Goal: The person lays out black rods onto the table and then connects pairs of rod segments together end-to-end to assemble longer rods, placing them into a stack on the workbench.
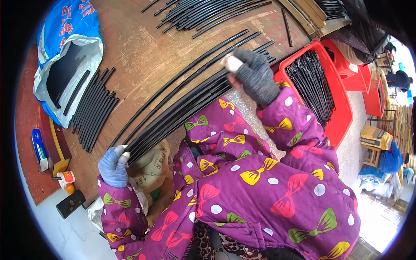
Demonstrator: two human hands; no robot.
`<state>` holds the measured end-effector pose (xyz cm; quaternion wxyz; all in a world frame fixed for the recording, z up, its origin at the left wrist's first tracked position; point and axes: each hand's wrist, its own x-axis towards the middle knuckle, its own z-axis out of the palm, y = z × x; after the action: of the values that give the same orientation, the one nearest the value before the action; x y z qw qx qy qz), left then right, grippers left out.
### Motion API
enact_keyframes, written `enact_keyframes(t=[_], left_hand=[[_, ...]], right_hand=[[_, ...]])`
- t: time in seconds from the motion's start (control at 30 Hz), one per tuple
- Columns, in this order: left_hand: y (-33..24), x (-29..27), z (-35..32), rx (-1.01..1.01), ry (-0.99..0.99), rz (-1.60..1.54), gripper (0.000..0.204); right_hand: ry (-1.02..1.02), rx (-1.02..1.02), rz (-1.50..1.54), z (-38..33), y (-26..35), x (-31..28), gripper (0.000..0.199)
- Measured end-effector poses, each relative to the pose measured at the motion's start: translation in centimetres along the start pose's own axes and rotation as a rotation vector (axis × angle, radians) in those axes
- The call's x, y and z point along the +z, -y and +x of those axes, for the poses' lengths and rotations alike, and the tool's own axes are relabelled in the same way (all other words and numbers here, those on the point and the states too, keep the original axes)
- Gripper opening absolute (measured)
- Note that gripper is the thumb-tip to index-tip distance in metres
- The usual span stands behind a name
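Several long, thin black rods (173, 116) lie along the table's near edge, bowed by the fisheye picture. At their left ends is my left hand (113, 165), in a light blue-grey fingerless glove, thumb and fingers closed on the rods. My right hand (255, 76), in a dark grey fingerless glove, is over their right part with its fingers curled round them; white wrapping shows on one finger. Rod tips stick out beyond this hand. Two rods (175, 71) lie a little apart on the far side of the bunch.
More black rods (203, 13) lie at the far side of the brown table (134, 41). Short black rods (96, 115) lie beside an open blue-and-white sack (69, 39). To the right stands a red bin (342, 117) of thin black pieces (310, 84). A paper cup (66, 177) is at the left.
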<state>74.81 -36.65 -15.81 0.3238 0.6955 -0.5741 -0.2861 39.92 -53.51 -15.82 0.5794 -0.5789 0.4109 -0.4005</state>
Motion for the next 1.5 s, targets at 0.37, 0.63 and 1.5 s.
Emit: enact_keyframes(t=[0.37,0.63,1.5], left_hand=[[3.8,-2.1,-0.3,-0.386,0.175,-0.489,0.020],[4.4,-1.8,1.0,-0.334,0.068,-0.567,0.016],[4.6,-0.4,3.3,0.143,-0.222,0.617,0.019]], right_hand=[[-0.238,-0.072,0.165,3.1,-0.4,-5.5,0.016],[-0.103,0.073,0.363,4.8,-0.9,-9.0,0.038],[-0.080,-0.463,-1.097,10.0,-2.1,-9.7,0.019]])
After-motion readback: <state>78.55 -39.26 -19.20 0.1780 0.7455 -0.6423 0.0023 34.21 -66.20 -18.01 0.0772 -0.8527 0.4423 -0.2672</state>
